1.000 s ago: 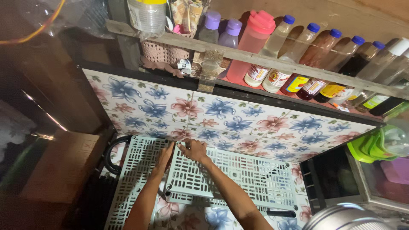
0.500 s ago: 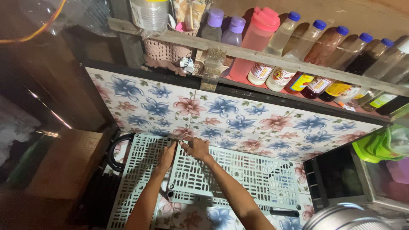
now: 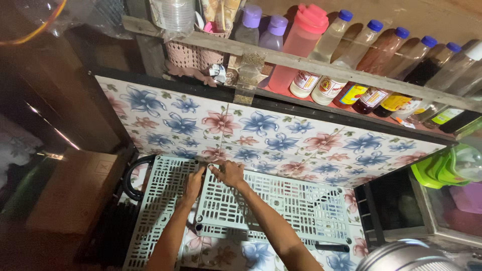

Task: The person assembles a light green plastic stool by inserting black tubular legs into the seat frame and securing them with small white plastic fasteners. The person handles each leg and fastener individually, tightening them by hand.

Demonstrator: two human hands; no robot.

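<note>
Two pale green slotted plastic panels lie flat on a flower-patterned tiled counter (image 3: 281, 130). The left panel (image 3: 160, 200) is narrow and runs front to back. The larger right panel (image 3: 291, 206) spreads toward the right. My left hand (image 3: 193, 183) rests on the far inner corner of the left panel. My right hand (image 3: 230, 173) presses on the far left corner of the right panel, fingers bent over its edge. The hands are close together where the two panels meet.
A wooden shelf (image 3: 351, 75) above the counter carries several bottles and a red-lidded pink jug (image 3: 301, 42). A cardboard box (image 3: 75, 188) sits at left, green plastic ware (image 3: 447, 168) at right, a metal lid (image 3: 406, 256) at the bottom right. A black cable (image 3: 131, 175) loops beside the left panel.
Both hands stay at the joint between the panels. The view has shifted slightly; the hands have barely moved.
</note>
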